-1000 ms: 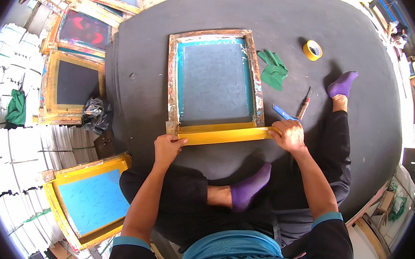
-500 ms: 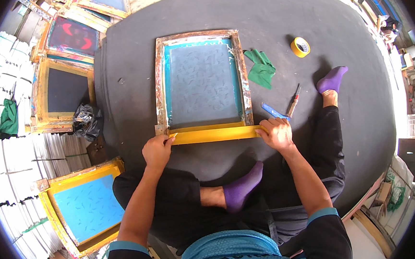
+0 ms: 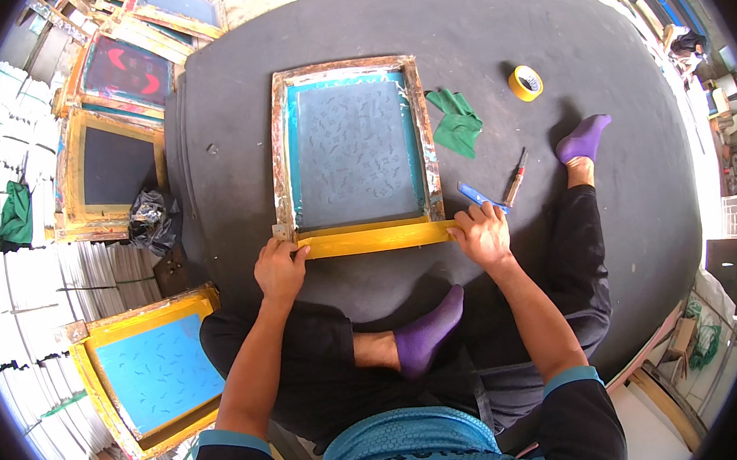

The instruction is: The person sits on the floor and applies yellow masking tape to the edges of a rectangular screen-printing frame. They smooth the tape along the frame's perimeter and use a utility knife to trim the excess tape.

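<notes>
A wooden screen-printing frame (image 3: 281, 151) lies in front of me, with teal borders round a grey mesh (image 3: 355, 154) marked with small dark shapes. A strip of yellow tape (image 3: 378, 240) stretches along the frame's near side. My left hand (image 3: 279, 269) pinches the strip's left end by the frame's near left corner. My right hand (image 3: 483, 235) pinches the other end near the right corner. Just beyond the right hand lie a blue cutter (image 3: 479, 195) and a slim reddish-brown tool (image 3: 516, 179). I cannot tell how much of the strip touches the wood.
A green cloth (image 3: 457, 123) and a yellow tape roll (image 3: 526, 83) rest on the dark padded surface (image 3: 231, 94). More screen frames (image 3: 76, 178) lean at the left, beside white stacks (image 3: 14, 297) and a black plastic bag (image 3: 152, 218). My purple-socked feet (image 3: 431, 332) (image 3: 582, 136) are on the surface.
The view has shifted slightly. My right hand has moved a little left and down with its end of the tape, and both hands keep their pinch.
</notes>
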The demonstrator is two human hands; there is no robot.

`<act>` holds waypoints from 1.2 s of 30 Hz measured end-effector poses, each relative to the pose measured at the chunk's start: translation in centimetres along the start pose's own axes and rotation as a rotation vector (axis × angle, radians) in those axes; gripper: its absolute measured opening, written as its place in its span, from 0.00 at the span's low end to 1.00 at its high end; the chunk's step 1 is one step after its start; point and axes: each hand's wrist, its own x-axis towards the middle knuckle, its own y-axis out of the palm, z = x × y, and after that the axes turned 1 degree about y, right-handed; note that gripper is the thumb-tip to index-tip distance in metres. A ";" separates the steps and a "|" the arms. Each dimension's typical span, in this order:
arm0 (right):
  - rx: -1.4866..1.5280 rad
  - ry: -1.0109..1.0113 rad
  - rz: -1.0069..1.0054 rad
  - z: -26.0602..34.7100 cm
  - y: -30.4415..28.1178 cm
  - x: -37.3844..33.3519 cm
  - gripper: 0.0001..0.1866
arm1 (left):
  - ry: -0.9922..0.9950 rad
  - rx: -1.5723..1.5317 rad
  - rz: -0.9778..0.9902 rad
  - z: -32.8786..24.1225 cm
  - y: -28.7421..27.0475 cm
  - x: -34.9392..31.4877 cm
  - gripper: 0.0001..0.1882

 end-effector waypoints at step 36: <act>0.052 0.539 0.553 -9.9 3.9 7.7 0.26 | -0.072 -0.162 0.058 1.1 0.2 0.3 0.14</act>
